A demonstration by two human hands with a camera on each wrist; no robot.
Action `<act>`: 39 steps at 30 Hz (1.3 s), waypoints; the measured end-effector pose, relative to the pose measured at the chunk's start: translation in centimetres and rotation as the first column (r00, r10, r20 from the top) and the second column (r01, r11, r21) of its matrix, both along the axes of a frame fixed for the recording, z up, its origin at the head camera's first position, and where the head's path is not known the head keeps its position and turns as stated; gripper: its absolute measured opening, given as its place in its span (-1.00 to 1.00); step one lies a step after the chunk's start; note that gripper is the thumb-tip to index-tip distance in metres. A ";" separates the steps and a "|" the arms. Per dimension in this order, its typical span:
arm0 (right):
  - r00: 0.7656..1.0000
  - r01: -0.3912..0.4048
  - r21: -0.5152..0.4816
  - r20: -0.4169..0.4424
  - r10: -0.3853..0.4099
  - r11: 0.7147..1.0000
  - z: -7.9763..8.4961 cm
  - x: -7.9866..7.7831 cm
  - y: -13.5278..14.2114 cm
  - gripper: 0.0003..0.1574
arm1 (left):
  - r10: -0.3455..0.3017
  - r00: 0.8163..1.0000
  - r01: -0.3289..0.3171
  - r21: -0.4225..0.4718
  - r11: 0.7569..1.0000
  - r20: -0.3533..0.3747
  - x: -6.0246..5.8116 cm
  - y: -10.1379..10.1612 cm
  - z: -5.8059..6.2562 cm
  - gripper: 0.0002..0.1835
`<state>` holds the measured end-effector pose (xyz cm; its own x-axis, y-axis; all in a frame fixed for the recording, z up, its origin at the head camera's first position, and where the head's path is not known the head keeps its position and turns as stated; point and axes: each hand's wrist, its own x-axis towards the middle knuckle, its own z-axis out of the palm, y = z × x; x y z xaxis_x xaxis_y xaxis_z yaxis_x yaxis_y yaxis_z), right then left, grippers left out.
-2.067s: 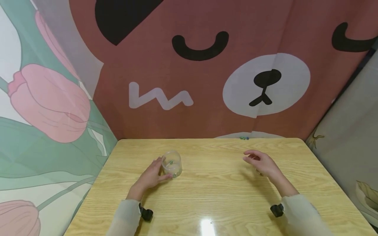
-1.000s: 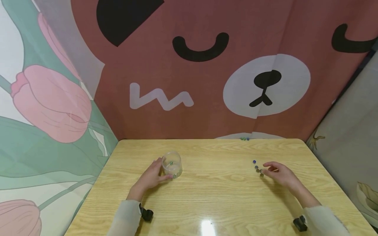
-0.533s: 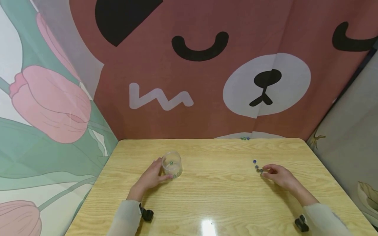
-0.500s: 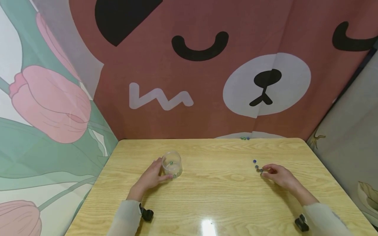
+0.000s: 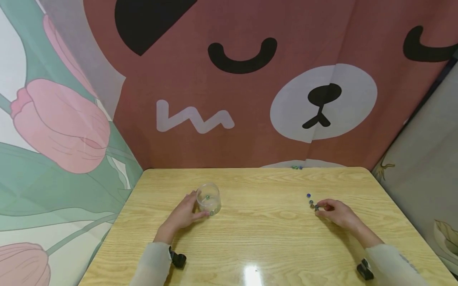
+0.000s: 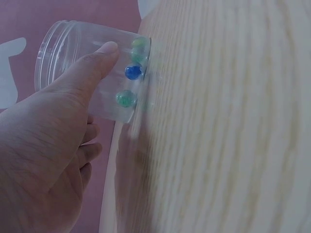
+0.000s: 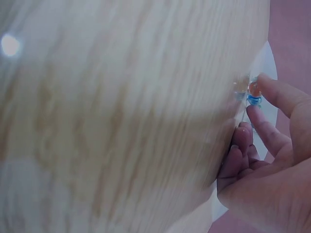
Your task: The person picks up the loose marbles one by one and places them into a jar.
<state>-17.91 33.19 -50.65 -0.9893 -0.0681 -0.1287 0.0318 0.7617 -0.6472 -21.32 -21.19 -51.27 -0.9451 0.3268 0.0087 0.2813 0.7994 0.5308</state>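
My left hand (image 5: 181, 214) holds a clear plastic jar (image 5: 214, 193) standing upright on the table, thumb along its near side. In the left wrist view, several green and blue marbles (image 6: 126, 98) lie at the bottom of the jar. On the right, my right hand (image 5: 339, 214) pinches a marble (image 7: 254, 99) at tabletop level between thumb and index finger; the other fingers are curled against the table. Blue, grey and brownish marbles (image 5: 309, 195) lie in a short line just left of its fingertips.
The wood-grain table (image 5: 257, 230) spans the foreground. At its far edge, against the bear-print curtain (image 5: 247, 147), sits a small group of green and blue marbles (image 5: 296, 167). Printed fabric hangs on both sides.
My right hand has moved right and toward me from over the marbles, baring them. Its fingertips have since come in around a marble. The left hand and the jar stay put.
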 end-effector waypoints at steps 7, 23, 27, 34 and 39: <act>1.000 0.012 0.003 -0.020 -0.012 1.000 0.0 0.1 -0.4 -0.41 | -0.001 1.000 0.001 0.014 1.000 -0.002 0.1 0.0 0.1 0.09; 1.000 0.029 0.012 0.008 -0.029 1.000 -0.1 -0.2 -0.2 -0.45 | -0.001 1.000 0.001 -0.002 1.000 -0.001 0.0 0.0 0.0 0.11; 0.999 0.031 0.017 0.015 -0.031 0.999 -0.1 -0.2 -0.2 -0.49 | 0.001 1.000 -0.001 -0.008 1.000 -0.002 0.0 0.0 0.0 0.11; 0.999 0.036 0.019 0.014 -0.036 0.999 -0.1 -0.2 -0.2 -0.55 | 0.005 1.000 -0.005 0.000 1.000 -0.003 0.0 -0.1 -0.1 0.11; 0.999 0.042 0.026 0.014 -0.042 0.999 -0.1 -0.2 -0.3 -0.53 | -0.006 1.000 0.006 0.006 1.000 -0.004 0.1 -0.1 -0.1 0.11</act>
